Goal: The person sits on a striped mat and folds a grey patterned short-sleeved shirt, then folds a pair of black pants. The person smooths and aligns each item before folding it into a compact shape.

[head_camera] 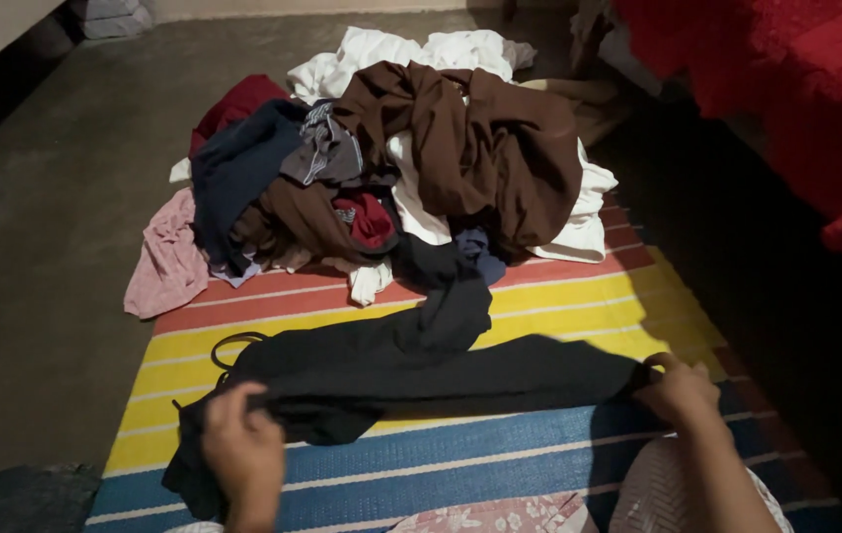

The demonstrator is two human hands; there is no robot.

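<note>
On the striped mat [579, 301], left hand [241, 446] and right hand [680, 392] each pinch the black garment [421, 370], stretched flat. The clothes pile [391, 168] beyond lies unfolded, so most remains

2 bare hands [243, 449], no sleeves; pale floral-patterned garment [530, 513] over the lap.

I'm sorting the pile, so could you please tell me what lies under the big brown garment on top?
Under the brown garment, white cloth and dark blue fabric poke out. Whatever lies deeper is covered.
</note>
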